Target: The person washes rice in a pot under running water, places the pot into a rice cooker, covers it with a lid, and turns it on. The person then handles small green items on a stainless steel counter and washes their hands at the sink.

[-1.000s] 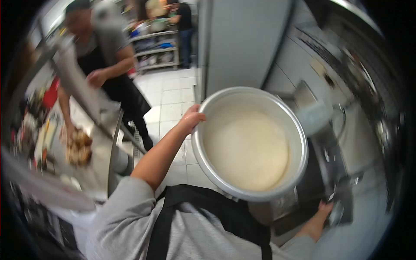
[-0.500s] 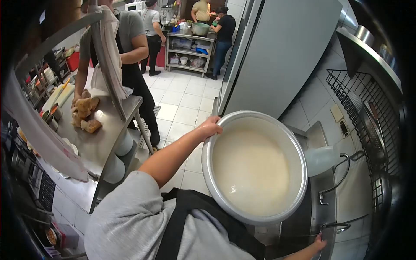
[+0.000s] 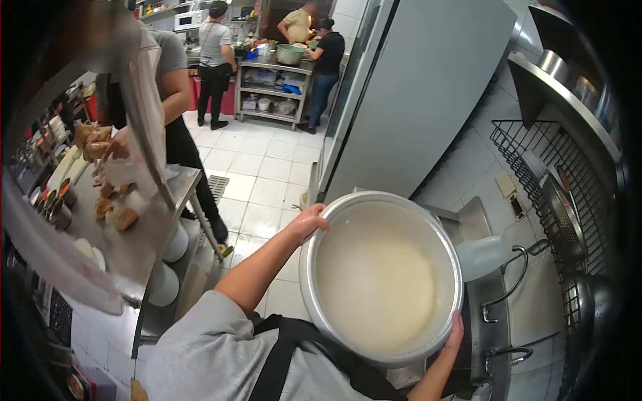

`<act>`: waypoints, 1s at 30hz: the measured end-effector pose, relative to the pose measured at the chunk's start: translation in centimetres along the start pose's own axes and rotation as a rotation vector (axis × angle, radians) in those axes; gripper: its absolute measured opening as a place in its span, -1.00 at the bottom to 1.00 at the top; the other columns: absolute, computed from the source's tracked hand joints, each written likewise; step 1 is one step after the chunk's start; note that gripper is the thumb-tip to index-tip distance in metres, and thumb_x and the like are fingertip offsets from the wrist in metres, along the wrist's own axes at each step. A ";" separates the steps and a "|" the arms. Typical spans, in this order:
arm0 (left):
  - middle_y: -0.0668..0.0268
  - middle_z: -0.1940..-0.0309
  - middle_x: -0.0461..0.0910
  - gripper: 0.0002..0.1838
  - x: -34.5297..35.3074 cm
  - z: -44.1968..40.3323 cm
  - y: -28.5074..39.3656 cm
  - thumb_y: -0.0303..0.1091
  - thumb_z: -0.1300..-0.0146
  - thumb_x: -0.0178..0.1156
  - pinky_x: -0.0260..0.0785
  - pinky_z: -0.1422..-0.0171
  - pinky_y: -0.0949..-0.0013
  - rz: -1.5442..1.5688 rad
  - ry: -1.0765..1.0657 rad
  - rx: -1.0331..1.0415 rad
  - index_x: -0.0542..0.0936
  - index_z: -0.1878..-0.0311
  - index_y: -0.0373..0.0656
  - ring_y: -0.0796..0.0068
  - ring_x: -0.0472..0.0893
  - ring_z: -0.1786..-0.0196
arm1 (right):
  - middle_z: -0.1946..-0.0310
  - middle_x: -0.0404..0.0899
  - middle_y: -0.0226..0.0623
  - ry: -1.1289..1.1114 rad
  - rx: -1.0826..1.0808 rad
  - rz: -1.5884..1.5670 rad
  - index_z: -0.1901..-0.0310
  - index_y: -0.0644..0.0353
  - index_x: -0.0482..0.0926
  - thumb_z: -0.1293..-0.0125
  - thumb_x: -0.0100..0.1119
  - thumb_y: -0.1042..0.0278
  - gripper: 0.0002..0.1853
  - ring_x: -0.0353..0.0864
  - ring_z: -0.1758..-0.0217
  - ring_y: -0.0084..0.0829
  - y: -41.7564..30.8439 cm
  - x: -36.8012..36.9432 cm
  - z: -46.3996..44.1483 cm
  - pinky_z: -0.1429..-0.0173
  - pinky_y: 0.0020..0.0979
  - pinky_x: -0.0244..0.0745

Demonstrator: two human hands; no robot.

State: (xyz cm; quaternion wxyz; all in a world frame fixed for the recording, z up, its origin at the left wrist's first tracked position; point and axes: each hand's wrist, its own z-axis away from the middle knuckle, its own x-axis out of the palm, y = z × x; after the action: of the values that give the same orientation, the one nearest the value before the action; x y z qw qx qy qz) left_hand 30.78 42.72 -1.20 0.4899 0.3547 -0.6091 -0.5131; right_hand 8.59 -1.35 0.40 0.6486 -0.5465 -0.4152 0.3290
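A large metal pot (image 3: 307, 287), its inside pale, holds cloudy off-white liquid (image 3: 374, 277) and is close in front of my body. My left hand (image 3: 309, 222) grips its rim at the upper left, fingers wrapped over the edge. Against the lower right side of the pot lies my right hand (image 3: 455, 336), its fingers along the outer wall and partly hidden. Just right of the pot is a translucent plastic container (image 3: 483, 257), near the sink's tap (image 3: 495, 307).
A metal sink unit (image 3: 473, 212) runs along the right, under a black wire rack (image 3: 558, 180). A tall grey fridge (image 3: 421, 87) stands ahead. On the left, a co-worker handles cooked chicken (image 3: 93, 140) over a steel table (image 3: 150, 220). Other people stand at a far counter (image 3: 267, 62).
My right hand has moved from the tap up to the pot's side. My view has shifted slightly. The co-worker at left has lifted the chicken off the table.
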 end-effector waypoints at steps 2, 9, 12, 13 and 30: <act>0.27 0.42 0.44 -0.61 -0.1 0.2 0.2 -0.51 0.31 0.16 0.34 0.23 0.46 0.026 0.013 -0.013 0.41 0.26 -0.25 0.46 0.47 0.35 | 0.13 0.51 -0.15 0.093 0.013 -0.018 -0.05 0.36 0.37 -0.24 0.04 0.30 -0.60 0.54 0.13 -0.34 -0.2 0.9 -0.3 0.06 -0.40 0.44; 0.30 0.40 0.45 -0.59 -5.9 -2.4 1.5 -0.50 0.26 0.17 0.30 0.18 0.50 0.050 -0.011 -0.020 0.40 0.21 -0.27 0.50 0.45 0.32 | 0.22 0.52 -0.14 0.124 0.005 -0.097 0.08 0.39 0.40 -0.11 0.07 0.56 -0.70 0.56 0.24 -0.35 0.9 8.6 0.4 0.11 -0.37 0.47; 0.30 0.39 0.45 -0.59 -10.0 -3.5 3.3 -0.50 0.25 0.17 0.30 0.16 0.50 -0.034 -0.002 -0.008 0.41 0.19 -0.27 0.51 0.45 0.31 | 0.26 0.52 -0.15 0.115 0.027 -0.031 0.11 0.37 0.40 -0.04 0.04 0.59 -0.68 0.55 0.27 -0.36 0.8 13.5 0.2 0.13 -0.36 0.48; 0.30 0.38 0.45 -0.58 -11.2 -3.7 3.8 -0.50 0.25 0.16 0.30 0.16 0.51 -0.062 0.002 -0.011 0.40 0.19 -0.27 0.51 0.45 0.31 | 0.26 0.51 -0.16 0.111 0.023 -0.039 0.11 0.36 0.39 -0.02 0.03 0.60 -0.67 0.55 0.28 -0.36 1.0 14.9 -0.1 0.13 -0.36 0.49; 0.24 0.35 0.48 -0.50 -33.5 -9.7 7.9 -0.47 0.26 0.15 0.33 0.16 0.48 -0.109 0.330 0.062 0.40 0.11 -0.35 0.48 0.49 0.32 | 0.24 0.53 -0.17 -0.271 0.130 -0.089 0.04 0.39 0.35 0.01 0.01 0.68 -0.59 0.56 0.26 -0.38 6.9 37.7 -19.6 0.10 -0.42 0.48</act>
State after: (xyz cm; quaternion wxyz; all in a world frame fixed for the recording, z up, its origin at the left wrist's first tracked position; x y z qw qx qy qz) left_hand 49.63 73.12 -1.41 0.5434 0.4814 -0.5159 -0.4548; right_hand 42.94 24.56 -0.74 0.6345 -0.4350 -0.5007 0.3968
